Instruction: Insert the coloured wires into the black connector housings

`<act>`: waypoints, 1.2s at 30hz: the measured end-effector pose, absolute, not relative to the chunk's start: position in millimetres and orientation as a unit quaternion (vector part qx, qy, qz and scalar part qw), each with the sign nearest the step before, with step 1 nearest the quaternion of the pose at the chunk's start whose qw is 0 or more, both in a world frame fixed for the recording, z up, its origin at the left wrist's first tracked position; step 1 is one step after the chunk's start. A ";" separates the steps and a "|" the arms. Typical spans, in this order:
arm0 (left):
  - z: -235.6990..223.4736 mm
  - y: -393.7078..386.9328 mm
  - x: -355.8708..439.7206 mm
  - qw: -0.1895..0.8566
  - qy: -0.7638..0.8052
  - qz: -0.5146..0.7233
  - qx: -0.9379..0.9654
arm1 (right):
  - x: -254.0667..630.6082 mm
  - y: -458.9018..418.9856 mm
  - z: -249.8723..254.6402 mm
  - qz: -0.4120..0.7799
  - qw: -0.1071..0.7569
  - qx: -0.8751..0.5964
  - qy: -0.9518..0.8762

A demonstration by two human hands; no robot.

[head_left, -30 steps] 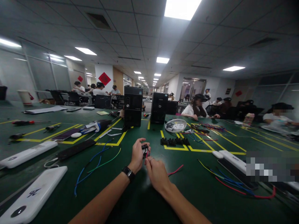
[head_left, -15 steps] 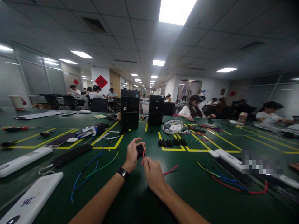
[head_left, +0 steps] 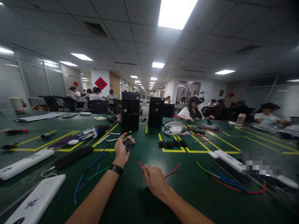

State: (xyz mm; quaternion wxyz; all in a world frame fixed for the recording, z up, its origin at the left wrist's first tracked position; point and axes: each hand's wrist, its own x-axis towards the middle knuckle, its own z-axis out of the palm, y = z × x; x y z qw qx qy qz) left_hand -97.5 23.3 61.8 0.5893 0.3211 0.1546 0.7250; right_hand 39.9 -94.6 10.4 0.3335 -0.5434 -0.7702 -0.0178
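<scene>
My left hand [head_left: 121, 149] is raised over the green table [head_left: 130, 199], its fingers closed on a small black plastic part [head_left: 128, 144]. My right hand [head_left: 153, 179] sits lower and to the right, pinching a short red wire [head_left: 171, 170] whose end sticks up at the left of the fingers. The two hands are apart. A black watch is on my left wrist.
Blue and green wires [head_left: 92, 166] lie left of my arms. White power strips [head_left: 35, 202] and a black strip [head_left: 72, 156] sit at left. Two black computer towers [head_left: 130, 110], a white basket [head_left: 174, 127], black connectors [head_left: 172, 144] and more wires [head_left: 231, 183] lie ahead. Several people sit at the far tables.
My left hand has drawn the black part away to the left and up. The red wire has come off it and stays in my right hand.
</scene>
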 end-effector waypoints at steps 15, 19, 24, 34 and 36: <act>10.6 87.4 -100.0 0.402 0.461 0.447 0.653 | 58.2 -77.6 11.8 -0.017 0.243 -0.631 -0.736; 24.4 123.2 -126.3 0.287 0.487 0.399 0.722 | 59.1 -77.5 14.7 0.004 0.188 -0.631 -0.753; 36.7 124.6 -137.7 0.190 0.423 0.290 0.837 | 54.3 -81.3 16.9 0.038 0.192 -0.631 -0.751; 46.7 136.6 -180.0 -0.003 0.385 0.047 0.922 | -2.6 -58.6 11.4 0.248 0.268 -0.533 -0.763; 49.2 143.4 -188.6 -0.017 0.418 0.040 0.907 | -22.5 -35.4 18.9 0.308 0.264 -0.528 -0.746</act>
